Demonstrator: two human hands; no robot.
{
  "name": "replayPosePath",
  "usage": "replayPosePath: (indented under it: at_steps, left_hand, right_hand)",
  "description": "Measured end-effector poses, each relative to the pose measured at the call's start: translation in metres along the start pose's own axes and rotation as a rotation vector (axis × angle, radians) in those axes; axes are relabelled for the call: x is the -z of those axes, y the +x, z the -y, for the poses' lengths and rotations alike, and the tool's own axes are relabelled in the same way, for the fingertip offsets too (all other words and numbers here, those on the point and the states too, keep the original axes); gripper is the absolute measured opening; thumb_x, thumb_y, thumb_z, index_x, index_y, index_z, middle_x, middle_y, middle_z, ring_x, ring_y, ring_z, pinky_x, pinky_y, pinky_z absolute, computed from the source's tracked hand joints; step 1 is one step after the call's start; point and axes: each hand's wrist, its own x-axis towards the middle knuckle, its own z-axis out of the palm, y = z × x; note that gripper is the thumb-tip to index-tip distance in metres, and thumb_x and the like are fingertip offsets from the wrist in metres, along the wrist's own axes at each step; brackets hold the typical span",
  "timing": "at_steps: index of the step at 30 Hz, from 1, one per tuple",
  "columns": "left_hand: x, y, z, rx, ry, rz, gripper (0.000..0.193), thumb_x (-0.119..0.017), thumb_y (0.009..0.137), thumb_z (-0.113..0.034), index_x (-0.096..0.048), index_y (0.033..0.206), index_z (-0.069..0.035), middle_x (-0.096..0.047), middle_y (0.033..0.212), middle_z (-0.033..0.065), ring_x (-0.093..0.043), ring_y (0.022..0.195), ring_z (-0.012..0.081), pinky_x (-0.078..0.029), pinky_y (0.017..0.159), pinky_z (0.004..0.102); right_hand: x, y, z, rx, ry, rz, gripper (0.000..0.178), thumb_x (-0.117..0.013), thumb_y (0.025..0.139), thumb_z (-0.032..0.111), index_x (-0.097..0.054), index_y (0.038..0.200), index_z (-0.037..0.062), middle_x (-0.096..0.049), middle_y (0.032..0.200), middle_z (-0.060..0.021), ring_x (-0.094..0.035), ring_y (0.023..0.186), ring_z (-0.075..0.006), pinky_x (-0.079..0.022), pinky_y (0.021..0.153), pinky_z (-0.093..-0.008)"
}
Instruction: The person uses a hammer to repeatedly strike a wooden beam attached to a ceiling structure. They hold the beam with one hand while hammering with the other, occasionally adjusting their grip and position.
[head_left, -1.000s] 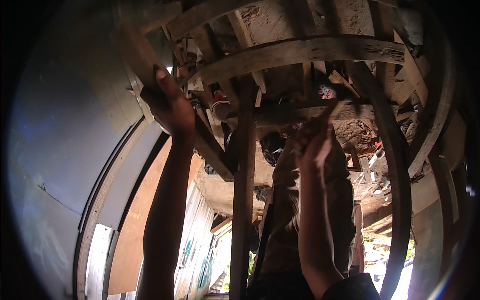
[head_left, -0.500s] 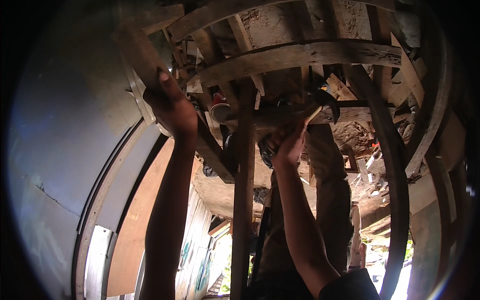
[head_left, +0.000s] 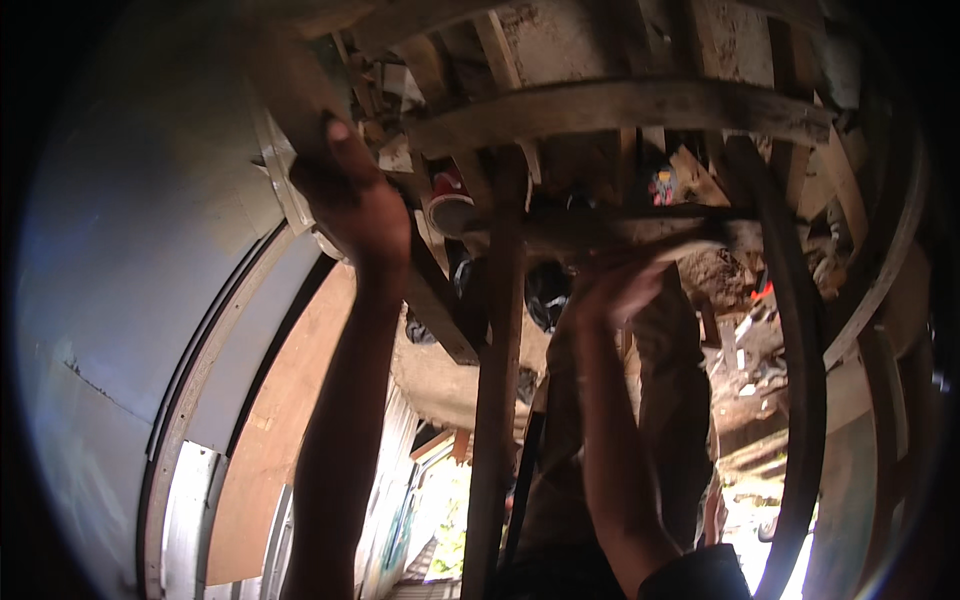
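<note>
My left hand (head_left: pixel 355 205) is raised at the upper left, with its fingers wrapped round a wooden plank (head_left: pixel 295 85) and the thumb lying along its face. In the middle, my right hand (head_left: pixel 620 285) is closed on the handle of a hammer (head_left: pixel 695 243), blurred by motion. The hammer's head is hard to make out against the dark wood. Just beyond this hand runs a horizontal wooden crosspiece (head_left: pixel 570 228). Farther off, a curved-looking beam (head_left: pixel 620 108) spans the frame.
An upright post (head_left: pixel 497 400) stands between my arms, and another post (head_left: pixel 795 380) is at the right. Grey sheet panels (head_left: pixel 130 260) line the left. A red can (head_left: pixel 450 205) sits behind the frame. Wood scraps (head_left: pixel 750 350) litter the ground.
My right hand has turned and moved slightly right, swinging the hammer from pointing up to lying flatter. My left hand keeps its grip on the plank; the whole view has shifted a little.
</note>
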Motion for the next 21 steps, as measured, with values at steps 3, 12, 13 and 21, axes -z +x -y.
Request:
replayPosePath:
  at_steps: [3,12,13,21]
  left_hand:
    - [0.007,-0.003,0.002,0.029,0.049,0.044,0.079,-0.045,0.091,-0.066,-0.044,0.119,0.009,-0.057,0.112,0.0321,-0.057,0.105,0.0473,-0.043,0.089,0.0507]
    - [0.001,-0.001,-0.003,-0.006,0.009,0.003,0.078,-0.045,0.092,-0.064,-0.042,0.122,0.008,-0.058,0.113,0.0317,-0.058,0.106,0.0460,-0.044,0.089,0.0501]
    - [0.001,0.000,-0.001,-0.014,0.008,0.009,0.078,-0.045,0.092,-0.065,-0.043,0.121,0.008,-0.058,0.112,0.0314,-0.058,0.105,0.0459,-0.044,0.089,0.0500]
    - [0.004,0.000,0.000,0.017,-0.029,0.007,0.080,-0.046,0.090,-0.067,-0.045,0.118,0.009,-0.060,0.107,0.0292,-0.059,0.102,0.0432,-0.044,0.087,0.0485]
  right_hand:
    - [0.053,0.008,-0.002,-0.541,-0.390,0.102,0.047,-0.041,0.100,0.052,-0.054,0.083,0.0110,-0.038,0.053,0.0033,-0.036,0.039,-0.0071,-0.029,0.036,-0.0234]
    - [0.030,-0.002,-0.036,-0.021,-0.657,-0.007,0.047,-0.041,0.100,0.053,-0.048,0.076,0.0132,-0.038,0.055,0.0023,-0.033,0.038,-0.0092,-0.024,0.033,-0.0245]
    - [0.034,-0.001,-0.035,-0.175,-0.712,0.041,0.047,-0.042,0.100,0.052,-0.048,0.075,0.0129,-0.038,0.055,0.0022,-0.033,0.039,-0.0090,-0.024,0.033,-0.0245]
    - [0.007,0.022,0.048,0.067,-0.637,0.166,0.048,-0.041,0.100,0.053,-0.050,0.075,0.0126,-0.038,0.054,0.0028,-0.033,0.041,-0.0079,-0.027,0.037,-0.0226]
